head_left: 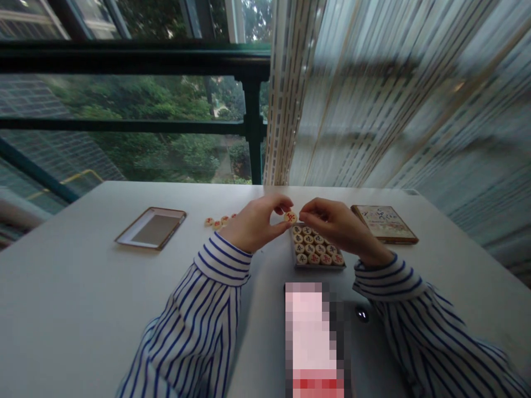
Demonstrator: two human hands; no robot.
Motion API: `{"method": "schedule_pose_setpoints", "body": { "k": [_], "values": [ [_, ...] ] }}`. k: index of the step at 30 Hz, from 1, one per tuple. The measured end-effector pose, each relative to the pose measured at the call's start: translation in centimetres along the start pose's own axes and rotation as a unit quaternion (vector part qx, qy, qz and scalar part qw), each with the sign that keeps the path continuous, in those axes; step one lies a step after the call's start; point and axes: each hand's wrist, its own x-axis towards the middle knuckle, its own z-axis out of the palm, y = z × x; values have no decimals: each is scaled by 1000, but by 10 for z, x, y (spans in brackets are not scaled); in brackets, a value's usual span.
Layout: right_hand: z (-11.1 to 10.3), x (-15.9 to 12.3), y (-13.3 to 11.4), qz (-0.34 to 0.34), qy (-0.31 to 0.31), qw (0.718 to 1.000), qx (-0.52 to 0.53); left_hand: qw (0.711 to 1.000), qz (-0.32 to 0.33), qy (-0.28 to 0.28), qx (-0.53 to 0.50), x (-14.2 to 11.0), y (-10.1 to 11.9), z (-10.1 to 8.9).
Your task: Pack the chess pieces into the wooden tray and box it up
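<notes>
Between the thumb and fingers of my left hand (261, 221) is a round Chinese chess piece (291, 217) with a red character facing me. Close by its right edge, my right hand (338, 226) has its fingers pinched together. Whether they touch the piece or hold something else is hidden. Below both hands sits a box of chess pieces (314, 258), with rows of black and red discs; my right hand covers part of it. Left of my left hand, several loose red-marked pieces (217, 224) lie on the table, partly behind the wrist.
On the white table (74, 287) an open, shallow lid or tray (153, 229) lies at left. A flat box with a printed cover (384, 222) rests at right. Nearest me is a blurred-out phone-like object (313, 331), beside a small dark oval device (362, 314).
</notes>
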Motion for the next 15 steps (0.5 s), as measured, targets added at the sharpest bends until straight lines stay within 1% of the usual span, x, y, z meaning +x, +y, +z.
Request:
{"method": "schedule_pose_setpoints", "body": {
  "k": [5, 10, 13, 15],
  "values": [
    [6, -1, 5, 40, -20, 993, 109, 1000, 11, -18, 1, 0, -2, 4],
    [7, -3, 8, 59, -28, 982, 178, 999, 16, -31, 4, 1, 1, 6],
    [9, -4, 9, 64, -36, 974, 213, 999, 22, -27, -2, 1, 1, 7],
    [10, -4, 9, 70, -27, 972, 224, 1000, 15, -12, -10, 1, -1, 9]
  ]
}}
